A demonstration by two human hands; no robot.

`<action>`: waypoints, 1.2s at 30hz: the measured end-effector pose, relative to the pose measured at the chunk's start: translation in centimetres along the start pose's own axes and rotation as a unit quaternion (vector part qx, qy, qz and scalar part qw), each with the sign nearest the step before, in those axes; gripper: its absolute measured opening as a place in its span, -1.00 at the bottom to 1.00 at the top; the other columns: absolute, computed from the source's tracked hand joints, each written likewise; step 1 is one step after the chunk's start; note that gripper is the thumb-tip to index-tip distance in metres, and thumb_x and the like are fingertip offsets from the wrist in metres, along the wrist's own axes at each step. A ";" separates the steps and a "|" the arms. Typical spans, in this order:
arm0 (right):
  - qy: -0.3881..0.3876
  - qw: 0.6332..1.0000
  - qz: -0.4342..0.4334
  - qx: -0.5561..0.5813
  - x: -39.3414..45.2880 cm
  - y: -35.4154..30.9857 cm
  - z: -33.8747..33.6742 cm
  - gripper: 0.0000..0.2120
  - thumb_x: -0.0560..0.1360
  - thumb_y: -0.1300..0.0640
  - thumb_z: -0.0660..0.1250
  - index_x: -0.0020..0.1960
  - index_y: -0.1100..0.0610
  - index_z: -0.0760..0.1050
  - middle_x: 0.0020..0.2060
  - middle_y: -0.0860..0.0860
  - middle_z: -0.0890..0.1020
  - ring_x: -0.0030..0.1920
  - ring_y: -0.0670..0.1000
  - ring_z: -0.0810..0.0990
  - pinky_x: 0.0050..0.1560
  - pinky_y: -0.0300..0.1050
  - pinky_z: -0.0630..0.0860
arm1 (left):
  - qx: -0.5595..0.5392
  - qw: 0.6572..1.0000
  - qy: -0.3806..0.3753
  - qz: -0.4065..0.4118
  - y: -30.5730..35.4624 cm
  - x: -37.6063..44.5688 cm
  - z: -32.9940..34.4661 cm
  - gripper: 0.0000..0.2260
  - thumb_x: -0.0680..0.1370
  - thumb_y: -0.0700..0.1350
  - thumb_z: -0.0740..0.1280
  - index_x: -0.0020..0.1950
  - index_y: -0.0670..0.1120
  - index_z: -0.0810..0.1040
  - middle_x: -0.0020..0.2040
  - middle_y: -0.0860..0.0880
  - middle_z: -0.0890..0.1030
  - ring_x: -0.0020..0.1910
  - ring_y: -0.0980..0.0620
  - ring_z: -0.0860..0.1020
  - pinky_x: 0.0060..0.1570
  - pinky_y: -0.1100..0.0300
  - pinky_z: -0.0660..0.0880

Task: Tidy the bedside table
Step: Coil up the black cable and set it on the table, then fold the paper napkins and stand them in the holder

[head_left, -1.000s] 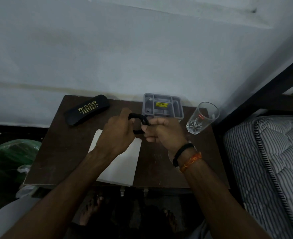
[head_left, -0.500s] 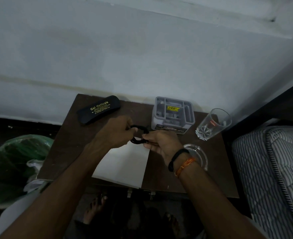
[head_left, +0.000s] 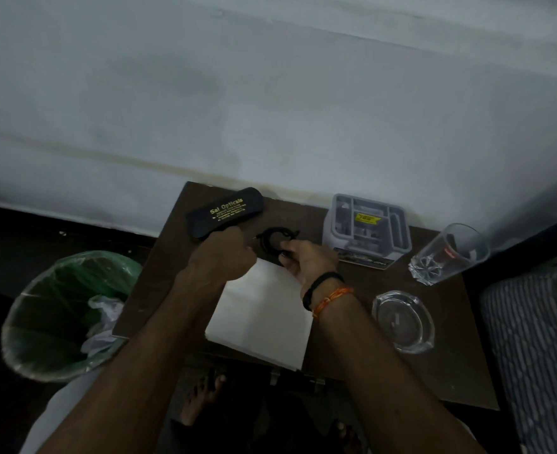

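On the dark brown bedside table (head_left: 450,371), both hands hold a small black coiled loop (head_left: 272,239) just above the surface near the back. My right hand (head_left: 306,262) pinches the loop's near right side. My left hand (head_left: 223,257) is curled at its left end with the fingertips hidden, next to the lower end of a black glasses case (head_left: 226,213) with gold lettering. A white sheet of paper (head_left: 264,319) lies under my wrists. A grey compartment box (head_left: 367,229) stands at the back right of the loop.
A clear drinking glass (head_left: 447,258) stands at the table's right, with a glass ashtray (head_left: 403,321) in front of it. A green-lined waste bin (head_left: 64,312) sits on the floor to the left. A striped mattress (head_left: 532,348) borders the right side. The wall runs behind.
Both hands have carried the black loop away from me toward the glasses case and lower to the table. The view has shifted, bringing the ashtray and bin fully into sight.
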State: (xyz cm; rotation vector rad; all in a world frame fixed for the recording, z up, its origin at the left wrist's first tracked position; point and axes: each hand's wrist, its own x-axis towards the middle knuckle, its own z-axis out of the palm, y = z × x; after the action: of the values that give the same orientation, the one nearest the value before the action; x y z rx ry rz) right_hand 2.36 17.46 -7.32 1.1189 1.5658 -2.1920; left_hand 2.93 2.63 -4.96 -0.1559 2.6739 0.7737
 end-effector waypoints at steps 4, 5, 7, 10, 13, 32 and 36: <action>0.000 1.000 -0.012 -0.012 1.1 -0.1 1.5 -0.82 0.37 0.37 0.50 -0.18 0.23 0.51 -0.12 0.17 0.64 -0.28 0.03 0.64 -0.29 -0.19 0.58 | 0.020 0.999 -0.034 0.003 -0.3 -0.1 -0.5 -0.78 0.58 -0.11 0.27 0.16 -0.19 0.54 0.09 -0.15 0.60 0.07 -0.12 0.57 0.02 0.08 0.49; -0.003 1.000 -0.017 -0.008 1.3 -0.2 1.6 -0.82 0.38 0.38 0.49 -0.20 0.23 0.50 -0.18 0.16 0.63 -0.27 0.03 0.64 -0.25 -0.18 0.60 | 0.025 0.999 -0.043 0.005 -0.3 0.0 -0.6 -0.79 0.58 -0.12 0.26 0.15 -0.19 0.55 0.08 -0.13 0.60 0.07 -0.11 0.58 0.04 0.08 0.52; -0.007 0.999 -0.033 -0.016 1.8 -0.4 2.0 -0.81 0.40 0.36 0.48 -0.22 0.20 0.48 -0.22 0.15 0.62 -0.17 0.09 0.66 -0.08 -0.08 0.64 | 0.030 0.998 -0.058 0.012 -0.6 0.3 -0.7 -0.79 0.58 -0.13 0.25 0.13 -0.17 0.58 0.08 -0.12 0.62 0.06 -0.08 0.59 0.09 0.05 0.55; -0.007 0.990 -0.074 -0.119 2.4 -0.7 2.3 -0.84 0.30 0.19 0.46 -0.29 0.11 0.46 -0.18 0.14 0.64 0.08 0.25 0.65 0.17 0.16 0.58 | 0.033 0.996 -0.083 0.023 -0.8 0.7 -0.8 -0.80 0.59 -0.14 0.24 0.11 -0.17 0.60 0.07 -0.12 0.63 0.05 -0.07 0.60 0.14 0.01 0.55; 0.000 0.974 -0.113 -0.194 2.2 -0.6 2.3 -0.88 0.34 0.21 0.46 -0.27 0.15 0.52 -0.21 0.09 0.61 0.00 0.18 0.63 0.13 0.03 0.58 | 0.048 0.994 -0.097 0.029 -0.9 0.8 -0.6 -0.80 0.58 -0.13 0.26 0.12 -0.16 0.62 0.08 -0.10 0.64 0.06 -0.06 0.60 0.14 0.01 0.56; -0.064 0.601 -0.312 -0.733 -1.8 0.7 -3.9 -0.43 0.21 -0.19 0.58 0.12 0.02 0.52 0.07 0.00 0.52 0.10 0.07 0.49 0.06 0.01 0.52 | 0.018 1.000 -0.023 0.010 -0.4 -0.4 -2.4 -0.77 0.57 -0.21 0.29 0.21 -0.22 0.53 0.19 -0.18 0.56 0.16 -0.14 0.54 0.19 0.05 0.47; -0.053 0.581 -0.355 -0.731 -2.5 1.3 -4.0 -0.42 0.29 -0.16 0.54 0.21 0.03 0.48 0.13 0.02 0.52 0.14 0.08 0.51 0.13 0.00 0.49 | 0.023 0.999 -0.028 0.007 -0.5 -0.4 -2.5 -0.77 0.57 -0.22 0.28 0.21 -0.22 0.53 0.19 -0.18 0.56 0.16 -0.14 0.53 0.20 0.05 0.47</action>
State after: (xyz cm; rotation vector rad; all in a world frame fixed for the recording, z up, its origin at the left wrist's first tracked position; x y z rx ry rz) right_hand 6.60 19.86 -7.12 -0.2645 2.9002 -0.3062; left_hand 2.62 0.87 -3.05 -0.1037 2.6388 0.7105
